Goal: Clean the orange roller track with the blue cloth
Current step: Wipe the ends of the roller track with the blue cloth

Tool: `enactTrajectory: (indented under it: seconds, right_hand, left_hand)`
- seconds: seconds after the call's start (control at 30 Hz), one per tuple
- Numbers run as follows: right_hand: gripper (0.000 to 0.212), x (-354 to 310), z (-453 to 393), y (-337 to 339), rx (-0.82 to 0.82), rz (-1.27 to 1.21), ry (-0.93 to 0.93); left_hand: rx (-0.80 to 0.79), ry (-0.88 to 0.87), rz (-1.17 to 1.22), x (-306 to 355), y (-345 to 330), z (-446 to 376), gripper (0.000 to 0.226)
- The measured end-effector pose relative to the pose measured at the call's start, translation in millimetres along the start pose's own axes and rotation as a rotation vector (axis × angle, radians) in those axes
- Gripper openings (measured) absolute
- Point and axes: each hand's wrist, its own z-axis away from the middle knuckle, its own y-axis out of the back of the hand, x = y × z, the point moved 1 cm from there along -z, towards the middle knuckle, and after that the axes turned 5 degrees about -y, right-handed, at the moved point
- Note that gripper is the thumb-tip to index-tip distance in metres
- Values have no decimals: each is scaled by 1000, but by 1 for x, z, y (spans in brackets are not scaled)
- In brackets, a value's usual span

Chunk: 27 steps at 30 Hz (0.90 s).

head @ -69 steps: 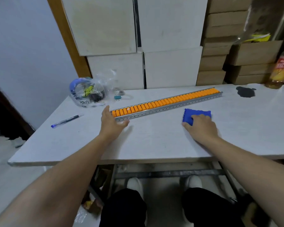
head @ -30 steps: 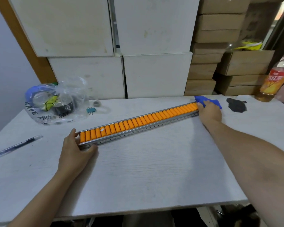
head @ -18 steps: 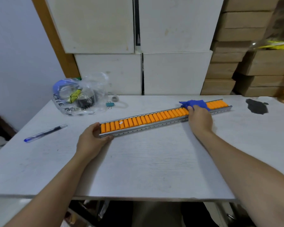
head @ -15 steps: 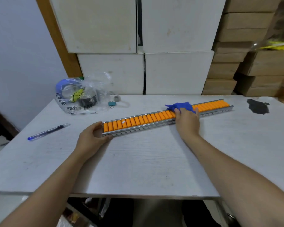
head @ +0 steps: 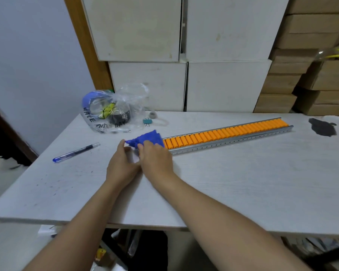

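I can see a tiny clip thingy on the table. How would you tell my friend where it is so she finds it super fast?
Start at the white table and find the crinkly clear plastic bag near its back left. Just right of the bag, on the tabletop, lies a small teal binder clip. It is the only teal thing there, much smaller than the blue pen or blue cloth.

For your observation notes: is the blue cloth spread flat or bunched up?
Bunched up: the blue cloth rises in a crumpled peak under the right hand.
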Motion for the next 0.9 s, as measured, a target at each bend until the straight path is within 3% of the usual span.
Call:
enactTrajectory:
  seconds: [0.1,0.23,0.33,0.43,0.5,0.7,0.83,0.9]
  right_hand:
    - [38,-25,8,-14,-97,-98,8]
    - [34,-25,9,-9,-176,-509,-112]
    - [38,-12,0,9,-149,-860,-346]
    - [44,4,-8,17,-184,-1158,-636]
    - [33,11,-7,23,-219,-1336,-746]
    - [27,33,1,33,-233,-1525,-859]
    - [34,58,2,47,-159,-1532,-970]
    - [38,74,1,58,-116,-1529,-1017]
  left_hand:
    - [39,12,-52,-6,4,3,85]
    - [62,21,12,-13,14,12,104]
    - [55,39,42,-16,16,16,109]
    - [67,44,82,-13,17,19,90]
    - [103,40,163,-13,19,23,75]
    - [237,68,326,-11,22,27,55]
    - [432,164,495,-13,28,26,52]
    - [526,239,674,-10,34,25,39]
